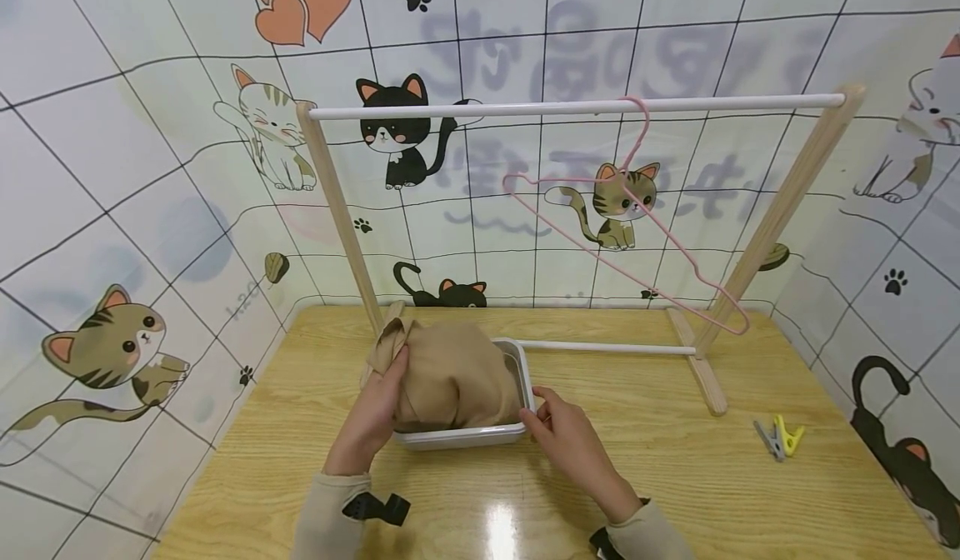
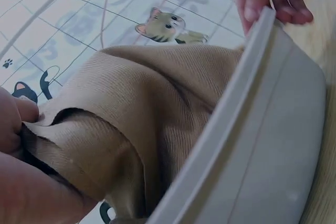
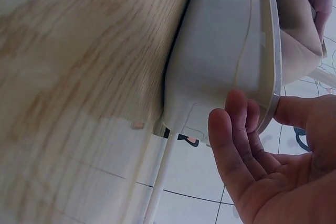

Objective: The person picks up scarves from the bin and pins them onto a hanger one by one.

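A tan ribbed cloth [image 1: 457,372], bunched up, fills much of a white plastic basin [image 1: 472,437] on the table. My left hand [image 1: 378,402] grips a fold of the cloth at the basin's left side; the left wrist view shows the cloth [image 2: 142,108] pinched by the thumb and fingers. At the opposite end, my right hand [image 1: 566,439] holds the basin's right rim near its front corner. In the right wrist view the right hand [image 3: 283,166] has its thumb on the rim and its fingers under the basin's outer wall [image 3: 220,51].
Behind the basin stands a wooden rack with a white top rod [image 1: 525,110] and a lower rod [image 1: 607,347]. From the top rod hangs a pink hanger [image 1: 660,227]. A grey clothespin [image 1: 770,441] and a yellow clothespin [image 1: 789,437] lie on the table [image 1: 637,493] at right.
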A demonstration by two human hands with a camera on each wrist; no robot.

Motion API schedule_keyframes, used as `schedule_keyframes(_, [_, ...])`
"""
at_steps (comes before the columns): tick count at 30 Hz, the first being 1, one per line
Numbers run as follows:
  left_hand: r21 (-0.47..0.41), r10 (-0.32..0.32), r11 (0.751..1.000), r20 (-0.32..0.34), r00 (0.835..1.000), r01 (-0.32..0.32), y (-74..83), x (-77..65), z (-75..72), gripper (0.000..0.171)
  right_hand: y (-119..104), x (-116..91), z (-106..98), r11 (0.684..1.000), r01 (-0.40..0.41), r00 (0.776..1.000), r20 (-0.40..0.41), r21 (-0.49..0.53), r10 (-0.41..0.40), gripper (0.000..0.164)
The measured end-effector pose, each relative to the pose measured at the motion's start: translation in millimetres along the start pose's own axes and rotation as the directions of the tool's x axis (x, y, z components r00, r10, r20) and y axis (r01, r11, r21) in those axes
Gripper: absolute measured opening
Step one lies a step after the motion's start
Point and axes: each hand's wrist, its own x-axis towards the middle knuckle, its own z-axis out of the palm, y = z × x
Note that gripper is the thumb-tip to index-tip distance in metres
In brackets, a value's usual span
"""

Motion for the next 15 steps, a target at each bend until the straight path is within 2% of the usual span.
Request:
schedule_keyframes(4, [-0.072, -0.041, 0.996, 0.081, 0.996, 0.047, 0.4, -1.0, -2.1, 0.041, -0.1, 0.1, 0.2, 1.0, -0.003, 1.0, 0.002, 0.005, 0.003, 0.046])
schedule_keyframes(7, [-0.031, -0.024, 0.999, 0.177, 0.984, 0.03, -0.6, -1.5, -4.1, 0.037, -0.4, 0.1, 0.0, 1.0, -0.009, 1.0, 0.001, 0.002, 0.009, 0.046])
schedule_keyframes(9, [0.051, -0.005, 0.999, 0.227, 0.974, -0.007, -1.8, -1.9, -5.1, 0.04, -0.6, 0.1, -0.1, 1.0, -0.014, 1.0, 0.0, -0.001, 0.014, 0.046])
schedule_keyframes(11, [0.162, 0.008, 0.986, 0.253, 0.967, -0.051, -2.9, -3.1, -5.5, 0.046, -1.1, 0.0, -0.3, 1.0, -0.017, 1.0, -0.001, -0.004, 0.017, 0.047])
schedule_keyframes(13, [0.279, 0.004, 0.957, 0.264, 0.965, -0.08, -4.3, -5.0, -4.6, 0.05, -1.5, -0.1, -0.3, 1.0, -0.013, 1.0, -0.001, -0.003, 0.013, 0.047])
schedule_keyframes(15, [0.402, 0.004, 0.909, 0.255, 0.967, -0.109, -6.4, -7.0, -2.8, 0.053, -2.0, 0.0, -0.2, 1.0, -0.006, 1.0, -0.004, -0.001, 0.006, 0.046])
